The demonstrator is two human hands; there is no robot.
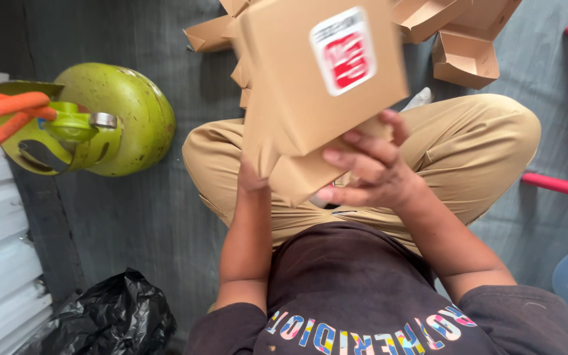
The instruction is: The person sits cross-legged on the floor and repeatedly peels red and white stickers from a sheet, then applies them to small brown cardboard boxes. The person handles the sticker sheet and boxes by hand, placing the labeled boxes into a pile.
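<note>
You hold a brown cardboard box (pixel 310 85) with a red-and-white sticker on its lid, raised above your crossed legs as you sit on the grey floor (pixel 133 217). Your right hand (pixel 369 171) grips its near lower edge, fingers (pixel 356 139) curled and pressed onto the cardboard, thumb underneath. Your left hand (pixel 252 177) is tucked beneath the box's left corner; you cannot tell how its fingers lie, as the box hides them. The box looks folded and closed, so the one in hand seems near done. More folded boxes (pixel 461 39) lie in a heap toward the floor's far edge. A green gas cylinder (pixel 119 112) stands at the left, a black plastic bag (pixel 116 312) near it.
</note>
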